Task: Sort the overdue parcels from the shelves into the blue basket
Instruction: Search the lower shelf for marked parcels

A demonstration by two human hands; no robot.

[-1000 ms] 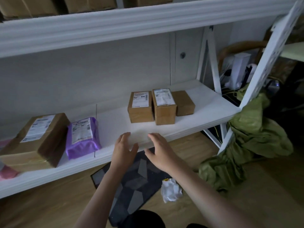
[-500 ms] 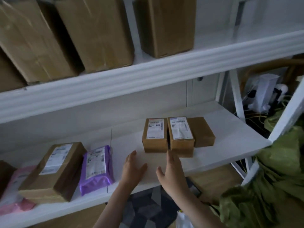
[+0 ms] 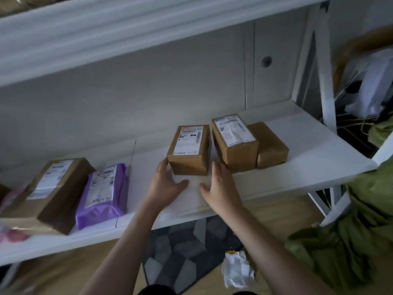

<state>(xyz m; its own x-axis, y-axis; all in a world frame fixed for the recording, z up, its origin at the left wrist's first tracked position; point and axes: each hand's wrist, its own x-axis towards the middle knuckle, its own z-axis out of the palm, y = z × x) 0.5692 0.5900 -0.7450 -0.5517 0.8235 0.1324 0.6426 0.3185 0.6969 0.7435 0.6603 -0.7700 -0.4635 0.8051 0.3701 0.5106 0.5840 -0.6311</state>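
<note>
Squarely between both hands sits the small brown cardboard parcel with a white label on the white shelf, long axis running away; left hand fingers touch its near corner, right hand hovers beside, both spread apart, gripping nothing.

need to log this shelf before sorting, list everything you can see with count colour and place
small cardboard box: 1, brown with white label, shelf centre, between the hands
cardboard boxes: 2, brown, right of it; the far one shows no label
large cardboard box: 1, brown, white label, shelf left
poly mailer: 1, purple, beside the large box
pink parcel: 1, far left edge, mostly cut off
shelf: white
green cloth: 1, floor right
crumpled wrapper: 1, white, floor
mat: 1, dark grey pattern, floor
left hand: fingertips at the small box's left side
right hand: fingers at its right side
</note>
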